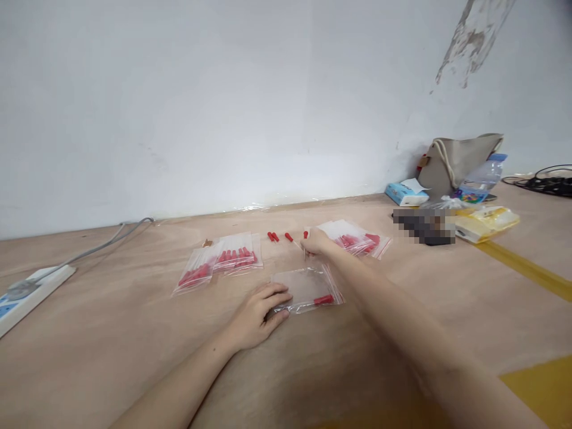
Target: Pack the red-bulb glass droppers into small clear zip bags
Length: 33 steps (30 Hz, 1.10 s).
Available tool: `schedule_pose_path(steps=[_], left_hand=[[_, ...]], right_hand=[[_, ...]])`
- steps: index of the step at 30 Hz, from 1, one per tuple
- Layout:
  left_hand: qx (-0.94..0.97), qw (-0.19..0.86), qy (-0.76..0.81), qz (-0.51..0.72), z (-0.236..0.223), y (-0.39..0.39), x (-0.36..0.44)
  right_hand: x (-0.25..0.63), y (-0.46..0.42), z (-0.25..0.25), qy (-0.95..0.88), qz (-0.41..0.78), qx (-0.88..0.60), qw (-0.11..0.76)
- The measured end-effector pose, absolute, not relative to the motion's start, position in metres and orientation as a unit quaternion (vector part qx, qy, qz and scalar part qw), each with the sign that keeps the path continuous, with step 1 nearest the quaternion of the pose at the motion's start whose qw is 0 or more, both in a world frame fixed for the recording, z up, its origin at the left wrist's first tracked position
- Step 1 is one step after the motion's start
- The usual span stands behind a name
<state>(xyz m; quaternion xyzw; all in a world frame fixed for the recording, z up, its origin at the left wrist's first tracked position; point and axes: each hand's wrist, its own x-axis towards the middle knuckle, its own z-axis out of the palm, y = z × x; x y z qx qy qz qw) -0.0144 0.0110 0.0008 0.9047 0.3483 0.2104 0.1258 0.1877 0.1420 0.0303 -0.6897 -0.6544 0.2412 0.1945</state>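
Observation:
My left hand (258,314) rests on the wooden table (111,333), fingers curled over the left edge of a clear zip bag (308,288) that holds one red piece. My right hand (315,241) reaches further back, fingers pinched around a small red piece (305,235). Three more loose red pieces (277,236) lie on the table just left of it. Two filled bags of red pieces (218,264) lie to the left. A stack of filled bags (357,238) lies behind my right hand.
A white power strip (27,292) with a grey cable sits at the left edge. At the back right stand a beige bag (456,159), a tissue pack (406,193), a plastic bottle (485,174), a yellow packet (487,221) and black cables (547,183). The white wall is close behind.

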Motion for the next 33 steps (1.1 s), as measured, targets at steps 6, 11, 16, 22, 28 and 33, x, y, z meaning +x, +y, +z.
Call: schedule_pose_path(steps=[6,11,16,22,28,33], left_hand=[[0.905,0.129,0.349,0.208,0.0,0.011,-0.016],[0.903,0.136,0.353,0.204,0.0,0.012,-0.017],[0.902,0.138,0.356,0.202,0.0,0.012,-0.018],[0.898,0.13,0.369,0.202,0.003,0.01,-0.018],[0.896,0.132,0.372,0.205,0.005,0.009,-0.017],[0.895,0.125,0.373,0.21,0.003,0.01,-0.017]], right_hand=[[0.245,0.085,0.021,-0.621,0.371,-0.574,0.383],[0.273,0.052,-0.006,-0.503,0.369,-0.536,0.568],[0.264,0.051,-0.022,-0.483,0.4,-0.512,0.587],[0.254,0.044,-0.021,-0.462,0.483,-0.487,0.562],[0.266,0.036,-0.013,-0.635,0.466,-0.483,0.382],[0.264,0.04,-0.014,-0.701,0.314,-0.525,0.366]])
